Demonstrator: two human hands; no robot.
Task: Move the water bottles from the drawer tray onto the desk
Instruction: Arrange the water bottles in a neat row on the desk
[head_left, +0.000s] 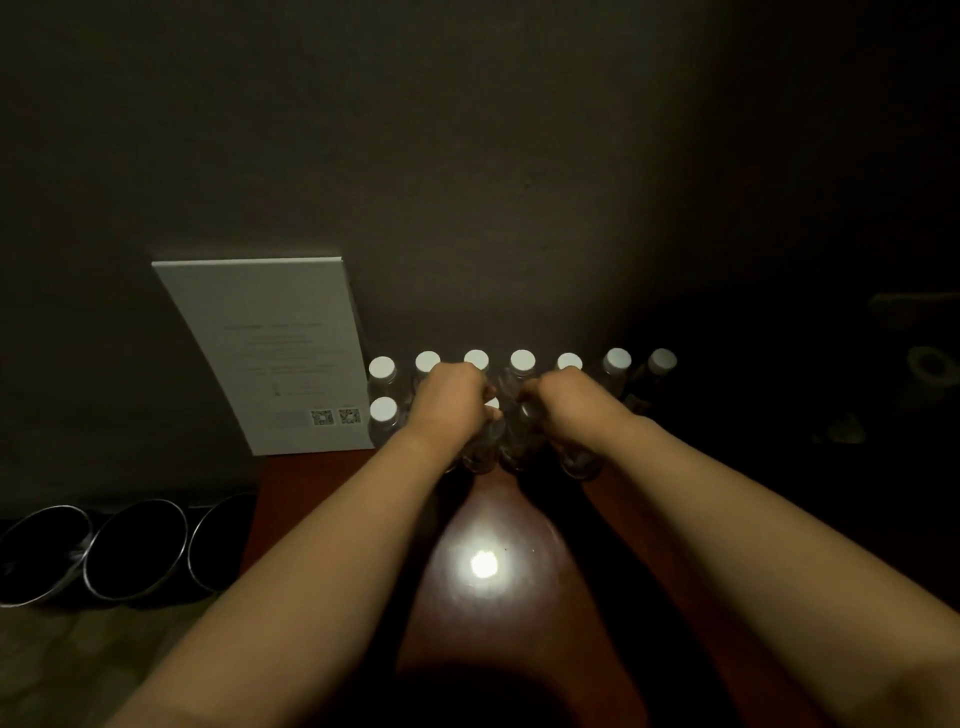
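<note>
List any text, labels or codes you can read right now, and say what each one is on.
White card leaning on the wall: several lines of print, too small and blurred to read.
Same card, lower right: two QR codes, not decodable here.
Water bottles with white caps: no label legible; the left hand and right hand cover some.
Nothing else carries text.

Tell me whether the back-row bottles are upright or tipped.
Upright: the back-row bottles stand on the desk against the wall, white caps facing up.
</note>
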